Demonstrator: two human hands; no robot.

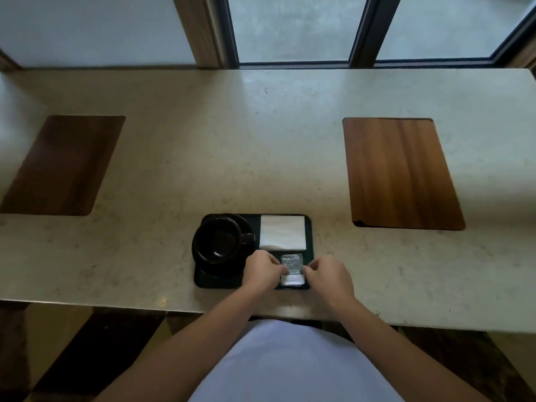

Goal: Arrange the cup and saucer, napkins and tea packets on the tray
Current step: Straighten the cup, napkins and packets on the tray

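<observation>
A black tray (309, 230) lies near the counter's front edge. On its left half a black cup (220, 242) stands on a black saucer (246, 224), handle pointing right. White folded napkins (282, 232) fill the tray's back right. Silver tea packets (292, 269) lie in the front right corner. My left hand (261, 271) pinches the packets' left edge, and my right hand (326, 272) pinches their right edge. Both hands rest over the tray's front rim and hide part of it.
The tray sits on a pale stone counter (261, 140). A wooden placemat (401, 172) lies to the right and a darker one (63, 163) to the left. A window frame (362, 30) rises behind the counter's far edge.
</observation>
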